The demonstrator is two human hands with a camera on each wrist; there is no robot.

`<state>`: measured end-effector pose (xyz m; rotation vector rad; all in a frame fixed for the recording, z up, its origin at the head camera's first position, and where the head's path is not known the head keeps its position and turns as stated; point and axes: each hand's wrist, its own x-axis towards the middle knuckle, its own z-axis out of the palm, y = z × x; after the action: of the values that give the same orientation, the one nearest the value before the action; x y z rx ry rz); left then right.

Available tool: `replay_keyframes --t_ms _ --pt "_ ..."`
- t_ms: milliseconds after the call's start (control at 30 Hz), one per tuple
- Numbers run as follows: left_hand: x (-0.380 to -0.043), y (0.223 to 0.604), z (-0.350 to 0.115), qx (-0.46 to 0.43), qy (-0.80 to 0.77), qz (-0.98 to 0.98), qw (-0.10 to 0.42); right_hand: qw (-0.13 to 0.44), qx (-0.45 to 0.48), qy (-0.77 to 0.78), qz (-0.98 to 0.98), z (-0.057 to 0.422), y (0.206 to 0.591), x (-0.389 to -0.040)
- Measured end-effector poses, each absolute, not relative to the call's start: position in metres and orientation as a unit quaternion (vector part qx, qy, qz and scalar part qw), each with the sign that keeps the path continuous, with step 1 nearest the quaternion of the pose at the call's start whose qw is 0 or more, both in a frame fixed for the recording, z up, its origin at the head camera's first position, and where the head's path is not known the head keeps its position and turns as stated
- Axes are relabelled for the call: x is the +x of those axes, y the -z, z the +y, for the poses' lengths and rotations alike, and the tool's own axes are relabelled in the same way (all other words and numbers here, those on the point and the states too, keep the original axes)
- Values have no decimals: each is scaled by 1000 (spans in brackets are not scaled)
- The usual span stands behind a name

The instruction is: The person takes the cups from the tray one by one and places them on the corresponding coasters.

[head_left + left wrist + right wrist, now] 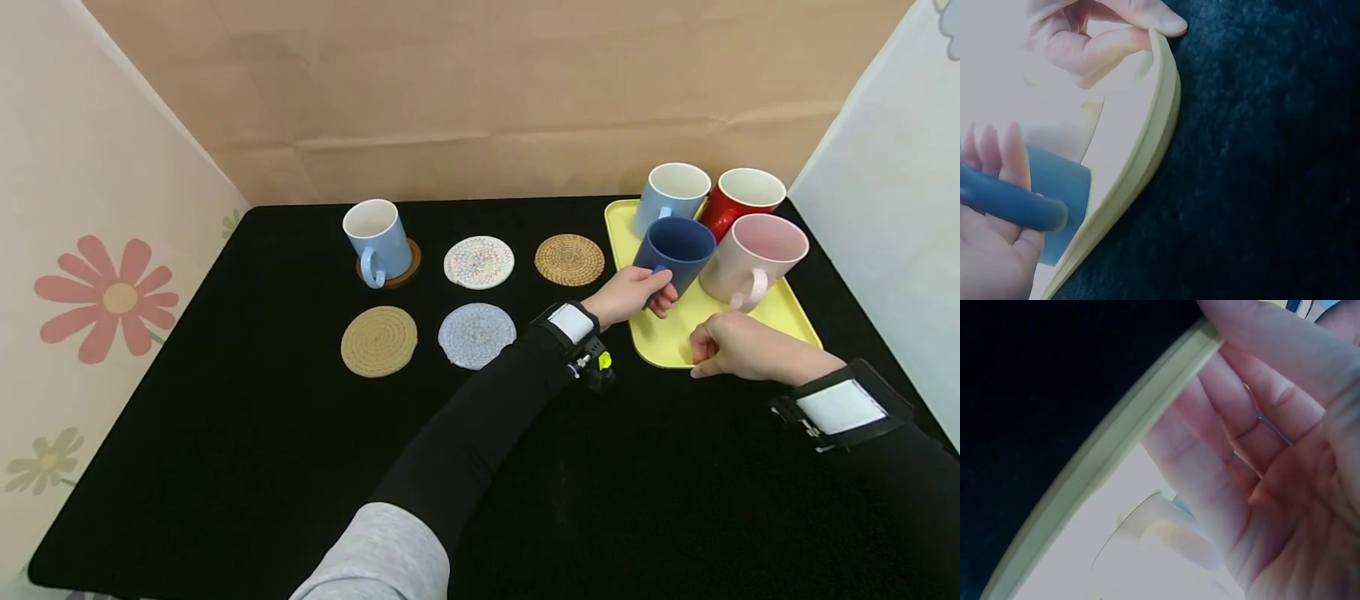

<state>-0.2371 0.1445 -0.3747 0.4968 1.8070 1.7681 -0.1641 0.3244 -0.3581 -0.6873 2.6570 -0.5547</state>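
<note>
My left hand point(628, 295) grips a dark blue mug point(681, 253) by its handle at the front left of a yellow tray point(662, 343). In the left wrist view, the mug's handle point(1013, 203) crosses over my fingers. My right hand point(742, 347) pinches the tray's front rim between thumb and fingers; the right wrist view shows this rim point(1110, 434) close up. A pink mug point(753, 258), a red mug point(738, 204) and a light blue mug point(670, 198) stand upright on the tray. Whether the dark blue mug's base touches the tray is unclear.
Left of the tray, another light blue mug point(384, 242) stands on a brown coaster point(408, 271). Nearby lie a speckled white coaster point(478, 262), a woven brown coaster point(570, 259), a tan coaster point(379, 342) and a grey-blue coaster point(474, 335). Walls border the black table point(225, 417).
</note>
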Motion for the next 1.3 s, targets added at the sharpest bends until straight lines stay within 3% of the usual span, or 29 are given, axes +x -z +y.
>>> replay_keyframes --t_ms 467,900,1300 --pt "-220 377 153 174 -649 724 156 161 -243 187 938 323 355 -161" --pt "-217 375 139 153 -685 701 126 170 -241 200 934 320 356 -162" --pt "-211 362 107 189 -700 674 144 174 -230 196 937 322 355 -160"
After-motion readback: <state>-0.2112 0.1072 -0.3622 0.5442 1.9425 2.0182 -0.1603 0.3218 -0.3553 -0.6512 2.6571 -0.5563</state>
